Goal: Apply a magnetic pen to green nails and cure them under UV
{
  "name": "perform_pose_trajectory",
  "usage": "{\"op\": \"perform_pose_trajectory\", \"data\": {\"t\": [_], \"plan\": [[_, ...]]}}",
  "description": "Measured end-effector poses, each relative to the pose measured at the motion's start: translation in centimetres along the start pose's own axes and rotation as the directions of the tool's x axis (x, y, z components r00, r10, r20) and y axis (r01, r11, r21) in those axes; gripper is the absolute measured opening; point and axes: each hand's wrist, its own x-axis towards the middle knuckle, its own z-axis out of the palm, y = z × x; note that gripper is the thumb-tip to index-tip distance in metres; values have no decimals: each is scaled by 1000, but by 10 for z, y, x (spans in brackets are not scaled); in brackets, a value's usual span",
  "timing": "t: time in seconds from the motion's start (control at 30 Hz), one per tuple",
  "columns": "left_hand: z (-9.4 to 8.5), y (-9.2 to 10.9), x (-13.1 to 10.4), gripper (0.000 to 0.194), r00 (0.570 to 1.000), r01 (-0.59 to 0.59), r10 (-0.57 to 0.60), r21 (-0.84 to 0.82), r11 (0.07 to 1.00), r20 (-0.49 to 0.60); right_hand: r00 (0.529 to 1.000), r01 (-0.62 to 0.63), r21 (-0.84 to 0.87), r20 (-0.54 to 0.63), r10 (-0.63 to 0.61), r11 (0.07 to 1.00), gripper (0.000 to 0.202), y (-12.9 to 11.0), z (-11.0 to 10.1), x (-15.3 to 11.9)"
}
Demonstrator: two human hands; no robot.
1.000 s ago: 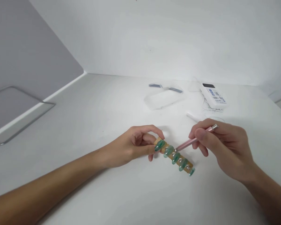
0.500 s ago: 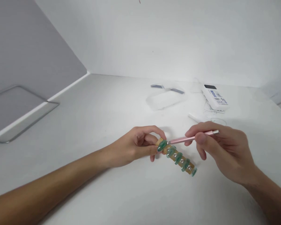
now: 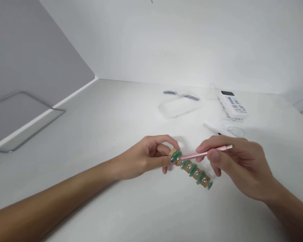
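My left hand point(image 3: 151, 156) pinches the upper left end of a tan strip point(image 3: 190, 170) between thumb and fingers. Several green translucent pieces point(image 3: 192, 169) sit across the strip, with small shiny silver beads point(image 3: 197, 173) between them. My right hand point(image 3: 237, 164) is closed around a pink pen-like tool point(image 3: 202, 154), held nearly level. The tool's left tip meets the strip beside the green piece nearest my left fingers; whether it touches a bead there is too small to tell.
Behind the hands on the white table point(image 3: 111, 114) lie a clear plastic piece point(image 3: 179, 107) and a white box-shaped device point(image 3: 233, 104) with a cable. A white stick point(image 3: 210, 127) is nearer my right hand. A thin metal frame point(image 3: 37, 131) stands at the left.
My right hand has moved slightly left and down, bringing the pink tool's tip lower along the strip. My left hand and the strip have hardly moved.
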Motion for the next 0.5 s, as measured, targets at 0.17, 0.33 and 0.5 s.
{"op": "perform_pose_trajectory", "data": {"t": [0.17, 0.33, 0.5], "plan": [[0, -2, -1, 13, 1000, 20, -20, 1, 1000, -4, 982, -10, -84, -188, -6, 996, 21, 5, -1, -2], [-1, -2, -2, 12, 1000, 12, -12, -4, 1000, -2, 985, 4, -75, -173, -17, 997, 20, 2, -1, -3], [-2, -1, -1, 13, 1000, 8, -8, -15, 1000, 0, 997, 25, -41, -79, -28, 999, 17, -3, 0, 1]]}}
